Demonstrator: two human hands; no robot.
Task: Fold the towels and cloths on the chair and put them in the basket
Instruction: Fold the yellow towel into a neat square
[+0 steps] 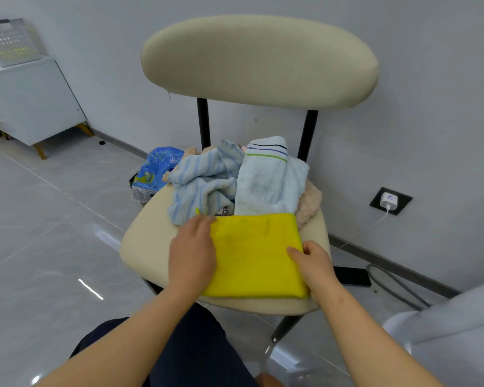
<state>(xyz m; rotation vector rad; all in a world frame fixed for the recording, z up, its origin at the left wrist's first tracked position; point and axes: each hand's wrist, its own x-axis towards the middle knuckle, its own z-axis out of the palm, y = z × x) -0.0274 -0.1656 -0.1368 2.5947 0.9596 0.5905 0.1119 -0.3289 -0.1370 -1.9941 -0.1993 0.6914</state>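
A yellow cloth point(254, 255), folded into a flat rectangle, lies at the front of the beige chair seat point(146, 236). My left hand point(193, 250) rests flat on its left edge, fingers straight. My right hand point(313, 261) holds the cloth's right edge, thumb on top and fingers curled beside it. Behind the cloth sit a crumpled blue-striped towel point(201, 188), a pale blue towel point(266, 182) with coloured stripes, and a beige fluffy cloth point(309, 202). A white perforated basket point(10, 41) stands on a cabinet at the far left.
The chair's beige backrest point(259, 60) rises in front of a white wall. A blue plastic bag point(155, 169) sits on the floor left of the seat. A charger point(389, 201) is plugged into a wall socket at right; a dark phone point(352, 276) and grey hose point(397, 286) lie below.
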